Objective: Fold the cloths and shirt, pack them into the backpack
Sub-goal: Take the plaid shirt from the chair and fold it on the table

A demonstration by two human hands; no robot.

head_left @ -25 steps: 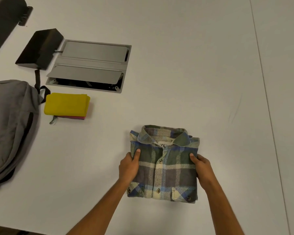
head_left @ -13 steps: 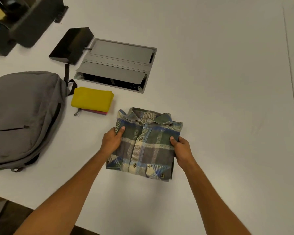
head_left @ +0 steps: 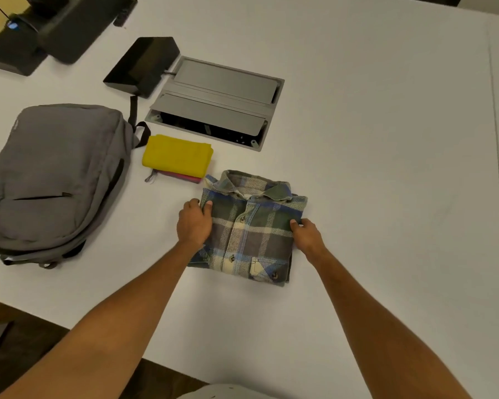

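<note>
Folded plaid shirt (head_left: 249, 228) now lying further left on table (head_left: 386, 168) than half second ago, collar corner nearly touching yellow cloth (head_left: 176, 155) stacked on pink cloth (head_left: 185, 177).

Left hand (head_left: 193, 223) gripping shirt's left edge, thumb on top. Right hand (head_left: 307, 236) gripping right edge likewise.

Grey backpack (head_left: 55, 180) lying flat at far left, seemingly zipped.

Judgement: folding looking finished; shirt being shifted toward pile and bag. Packing not yet begun; bag needing opening first.

Both hands grip the folded plaid shirt (head_left: 251, 228): left hand (head_left: 193, 223) at nine o'clock, right hand (head_left: 307, 236) at three o'clock.
</note>
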